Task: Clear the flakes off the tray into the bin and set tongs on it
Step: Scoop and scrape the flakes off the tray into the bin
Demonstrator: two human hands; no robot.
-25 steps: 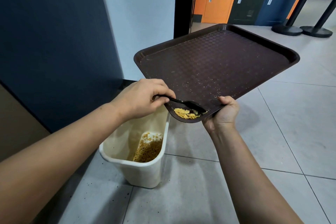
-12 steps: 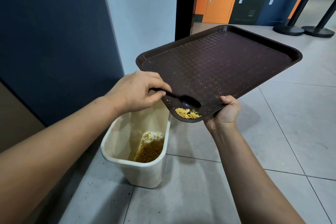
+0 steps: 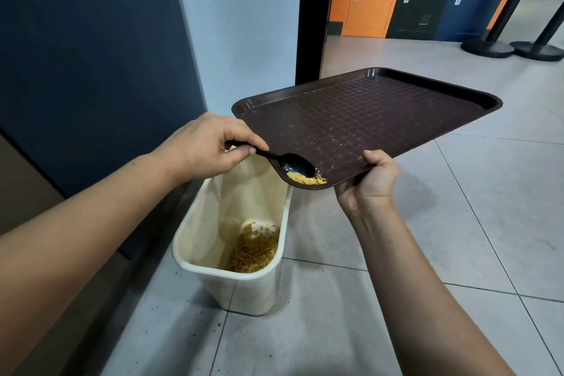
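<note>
Tray: a dark brown rectangular plastic tray (image 3: pixel 381 113) with rounded corners, a raised rim and a woven-pattern surface, held tilted above the floor, its near corner over the bin.
Right hand: the right hand (image 3: pixel 367 185) grips the tray's near edge, thumb on top, fingers curled beneath.
Left hand: the left hand (image 3: pixel 207 146) pinches the handle of a glossy black plastic spoon (image 3: pixel 288 162), its bowl resting on the tray's low corner.
Flakes: a small heap of yellow flakes (image 3: pixel 306 179) lies at that corner, touching the spoon's tip; fine crumbs speckle the tray.
Bin: a cream, smooth-walled rectangular bin (image 3: pixel 244 290) stands on grey floor tiles (image 3: pixel 488 223), a mound of golden flakes at its bottom.
Tongs: none in view.
</note>
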